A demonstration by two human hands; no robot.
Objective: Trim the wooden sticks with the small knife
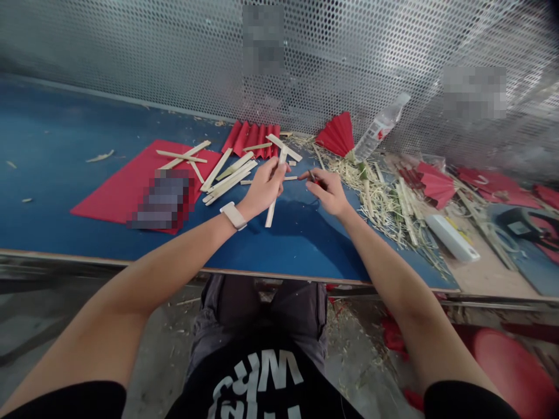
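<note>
Two hands over blue table [65, 174], head view. Left hand [264, 187] grasps bamboo stick [276, 181], stick upright-tilted, lower end on table. Right hand [328, 191] pinches small dark tool [312, 176]. Loose sticks [227, 174] just left, on red paper sheet [117, 186]. Plastic bottle [379, 128] leans at mesh; contents unclear. Front table edge near lap, bare blue surface between.

Pale flat bamboo stick [275, 189], steeply tilted, lower end on blue table [65, 174]

Blue table [52, 174], red paper sheet [126, 183], pale bamboo slats [229, 177].
</note>
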